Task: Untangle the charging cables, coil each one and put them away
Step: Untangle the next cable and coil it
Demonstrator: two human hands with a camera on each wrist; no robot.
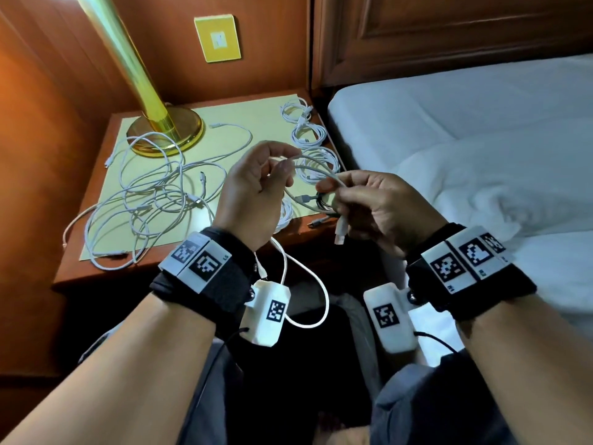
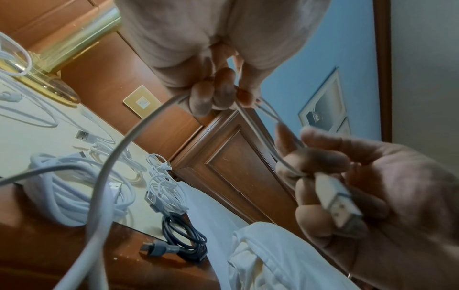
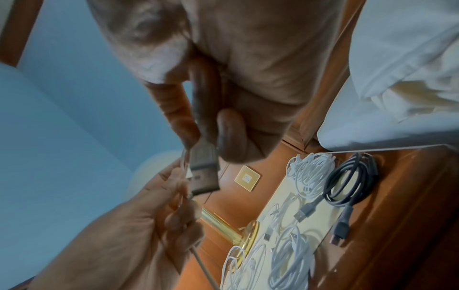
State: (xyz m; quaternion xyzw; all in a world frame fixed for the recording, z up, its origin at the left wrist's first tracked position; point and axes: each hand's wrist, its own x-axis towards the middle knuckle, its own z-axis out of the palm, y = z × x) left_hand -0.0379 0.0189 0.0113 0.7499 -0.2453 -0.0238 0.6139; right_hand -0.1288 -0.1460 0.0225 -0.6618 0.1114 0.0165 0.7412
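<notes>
My left hand [image 1: 272, 168] and right hand [image 1: 333, 191] hold one white charging cable [image 1: 308, 285] in the air in front of the nightstand [image 1: 179, 268]. The left fingers [image 2: 213, 94] pinch its strands. The right fingers [image 3: 223, 129] grip it just behind the USB plug [image 2: 337, 204], which hangs below that hand [image 1: 339, 234]. A slack loop of the cable droops between my wrists. A tangle of white cables [image 1: 150, 200] lies on the nightstand's left half. Several coiled white cables [image 1: 308, 133] line its right side, and a coiled dark cable [image 2: 183, 235] lies at the front right corner.
A brass lamp [image 1: 160, 123] stands at the back left of the nightstand, with cable looped round its base. A bed with white sheets [image 1: 481, 139] is close on the right. Wood panelling with a yellow wall plate [image 1: 218, 38] is behind.
</notes>
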